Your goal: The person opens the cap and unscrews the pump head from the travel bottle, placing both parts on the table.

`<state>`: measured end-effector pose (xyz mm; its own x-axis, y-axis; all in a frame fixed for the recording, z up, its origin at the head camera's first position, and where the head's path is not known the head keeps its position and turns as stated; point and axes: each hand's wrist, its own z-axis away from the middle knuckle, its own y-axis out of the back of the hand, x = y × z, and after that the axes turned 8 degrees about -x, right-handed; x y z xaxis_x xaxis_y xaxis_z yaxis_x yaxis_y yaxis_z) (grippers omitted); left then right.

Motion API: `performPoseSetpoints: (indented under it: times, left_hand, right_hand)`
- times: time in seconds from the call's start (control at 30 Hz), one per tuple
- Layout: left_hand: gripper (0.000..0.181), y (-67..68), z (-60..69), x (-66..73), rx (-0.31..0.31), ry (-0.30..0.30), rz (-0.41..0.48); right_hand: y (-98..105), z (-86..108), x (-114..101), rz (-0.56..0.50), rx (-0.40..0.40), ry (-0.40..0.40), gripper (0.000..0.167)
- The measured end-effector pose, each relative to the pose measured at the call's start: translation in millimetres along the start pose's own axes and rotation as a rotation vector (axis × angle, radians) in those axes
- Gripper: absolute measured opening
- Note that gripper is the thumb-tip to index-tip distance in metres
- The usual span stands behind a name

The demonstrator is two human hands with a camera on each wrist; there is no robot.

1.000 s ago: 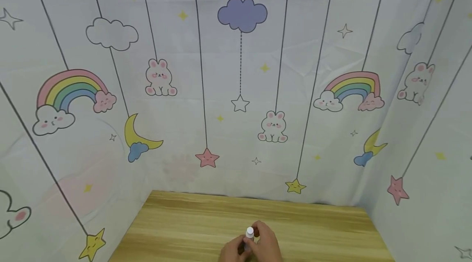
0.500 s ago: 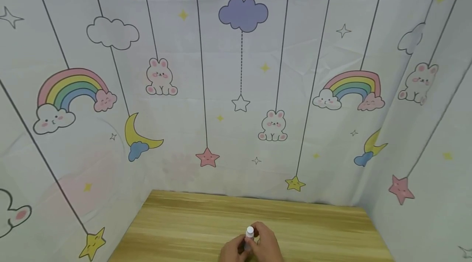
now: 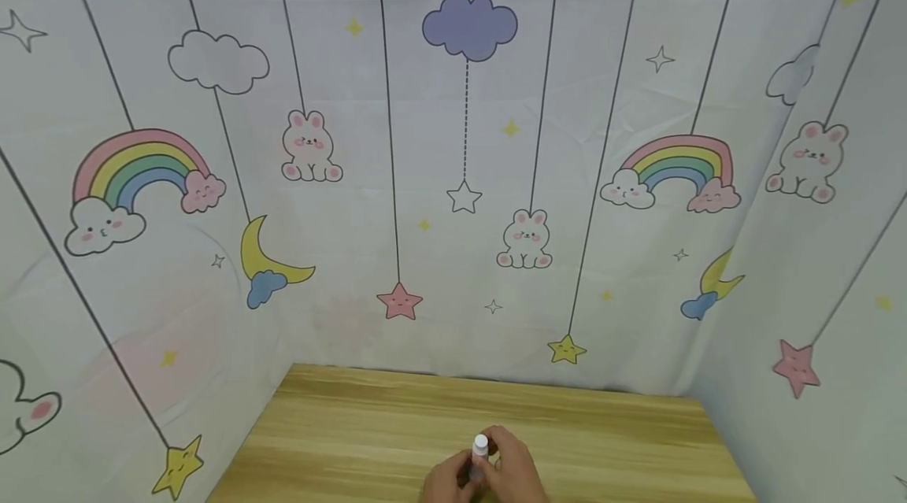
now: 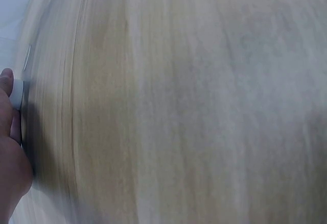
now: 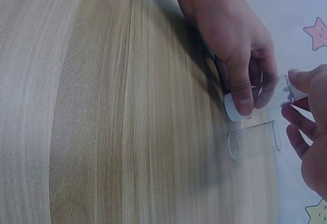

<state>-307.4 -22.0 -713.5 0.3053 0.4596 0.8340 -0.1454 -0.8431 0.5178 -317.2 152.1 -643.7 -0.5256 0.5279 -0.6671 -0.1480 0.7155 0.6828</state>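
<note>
A small clear bottle with a white cap (image 3: 480,441) stands upright between both hands in the head view. My left hand (image 3: 446,479) grips it low down. In the right wrist view, that left hand (image 5: 230,35) has its thumb and fingers round the clear body, just above a white base (image 5: 233,107). My right hand (image 5: 317,127) pinches the bottle's upper end with thumb and fingers; its fingers partly hide the cap. Beside the bottle an open clear tube (image 5: 254,140) stands on the tabletop. The left wrist view catches only the edge of a hand (image 4: 11,152) by a white piece (image 4: 17,94).
The wood-grain tabletop (image 3: 354,424) ends at a white fabric backdrop (image 3: 453,251) printed with clouds, stars and rabbits. Fabric walls of the same print rise on the left and right sides.
Both hands keep their hold on the bottle in nearly the same place. The printed fabric on the right has shifted a little to the right.
</note>
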Motion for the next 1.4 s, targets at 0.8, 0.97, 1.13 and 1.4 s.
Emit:
performPoseSetpoints:
  times: [0.8, 0.97, 1.13, 1.4]
  left_hand:
    - [0.036, 1.3, -1.4, 3.3, -0.015, 0.038, 0.008]
    - [0.035, 2.2, -2.1, 4.0, -0.023, 0.042, 0.009]
    - [0.035, 0.7, -2.9, 2.9, -0.001, 0.027, 0.000]
    - [0.034, -0.1, -3.1, 3.7, 0.001, 0.028, 0.011]
  right_hand:
    - [2.8, -0.6, 1.7, -0.030, -0.050, -0.025, 0.020]
    - [3.7, -0.4, 1.2, -0.057, -0.079, -0.049, 0.018]
    - [6.2, -1.5, 1.0, -0.067, -0.087, -0.047, 0.017]
    - [0.6, -0.4, 3.5, -0.027, -0.022, 0.006, 0.020]
